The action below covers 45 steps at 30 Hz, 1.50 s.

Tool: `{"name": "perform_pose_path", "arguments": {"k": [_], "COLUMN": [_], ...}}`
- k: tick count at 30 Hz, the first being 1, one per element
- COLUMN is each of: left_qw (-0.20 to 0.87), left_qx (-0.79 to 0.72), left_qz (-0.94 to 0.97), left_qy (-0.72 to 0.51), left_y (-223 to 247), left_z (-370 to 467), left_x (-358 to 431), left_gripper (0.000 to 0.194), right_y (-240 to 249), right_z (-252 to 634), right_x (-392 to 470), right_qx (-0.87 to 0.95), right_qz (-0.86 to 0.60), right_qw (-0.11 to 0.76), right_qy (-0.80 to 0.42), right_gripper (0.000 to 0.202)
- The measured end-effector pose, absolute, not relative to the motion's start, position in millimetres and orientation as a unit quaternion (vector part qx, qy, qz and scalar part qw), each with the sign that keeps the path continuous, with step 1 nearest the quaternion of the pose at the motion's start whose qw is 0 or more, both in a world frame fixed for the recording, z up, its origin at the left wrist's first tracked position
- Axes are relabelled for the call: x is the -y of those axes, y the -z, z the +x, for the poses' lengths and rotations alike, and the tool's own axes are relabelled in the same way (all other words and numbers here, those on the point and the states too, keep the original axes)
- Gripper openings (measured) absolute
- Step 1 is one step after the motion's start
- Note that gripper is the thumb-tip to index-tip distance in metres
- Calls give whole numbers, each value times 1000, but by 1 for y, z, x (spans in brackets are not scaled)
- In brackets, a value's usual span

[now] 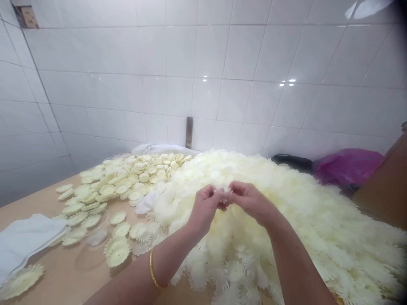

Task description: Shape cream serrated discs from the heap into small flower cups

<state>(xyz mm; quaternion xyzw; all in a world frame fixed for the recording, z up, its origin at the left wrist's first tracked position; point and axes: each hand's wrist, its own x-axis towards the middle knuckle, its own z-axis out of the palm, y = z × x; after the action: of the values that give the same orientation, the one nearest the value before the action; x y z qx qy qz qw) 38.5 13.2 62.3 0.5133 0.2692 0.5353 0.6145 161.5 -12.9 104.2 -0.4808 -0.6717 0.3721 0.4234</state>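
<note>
Head view, looking forward and down across a tan table (34,205) crowded with pale things. Held up near the middle, just over the largest heap: a small white frilled piece (224,189), caught between two sets of fingertips. Gripped on one side by the left hand (205,208), thumb and fingers bent and closed on it; gripped on the other by the right hand (249,198), likewise closed, with fingertips nearly meeting. Too small and blurred to tell single layers or folds. Worn on the left arm, a gold bracelet (152,267). Spread below and around both hands, a broad mound of whitish petal pieces (314,224), reaching back toward the wall. Piled to the left of it, yellowish fluted discs (108,190), many overlapping, with a few lying apart toward the front. Set at far left, a white cloth (28,237), close beside more discs. Tucked behind the mound at right, a dark object (292,162) next to a crumpled purple plastic bag (348,166). Rising behind everything, a white tiled wall (127,55), with an upright metal strip (189,132) against it and a socket (29,18) at upper left.
</note>
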Motion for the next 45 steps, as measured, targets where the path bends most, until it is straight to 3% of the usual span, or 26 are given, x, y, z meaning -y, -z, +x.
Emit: {"name": "perform_pose_path", "arguments": {"k": [4,11,20,30,35,40,45], "left_qw": [619,649,701,634,697,684,681], "left_qx": [-265,-279,-248,-297,-274,-268,-280], "left_qz": [514,505,463,477,443,479,492], "left_qy": [-531,-497,-483,-531,-492,-480,-464], "left_y": [-60,-64,-65,-62,-64,-65,-66], "left_z": [38,35,34,37,36,36,37], "left_x": [-14,-13,-16,-16,-14,-11,-7], "left_gripper": [31,43,24,35,41,24,21], "right_y": [-102,-92,-91,-99,-95,-94,-92], "right_z": [156,152,153,152,150,149,161], "right_x": [11,4,1,10,5,3,-3], "right_qx": [679,683,624,632,617,560,470], "right_qz": [-424,-504,-531,-466,-494,-516,-580], "right_qw": [441,452,483,483,536,575,635], "right_qy": [-406,-274,-308,-388,-297,-299,-199], "right_gripper": [36,41,54,28,22,22,26]}}
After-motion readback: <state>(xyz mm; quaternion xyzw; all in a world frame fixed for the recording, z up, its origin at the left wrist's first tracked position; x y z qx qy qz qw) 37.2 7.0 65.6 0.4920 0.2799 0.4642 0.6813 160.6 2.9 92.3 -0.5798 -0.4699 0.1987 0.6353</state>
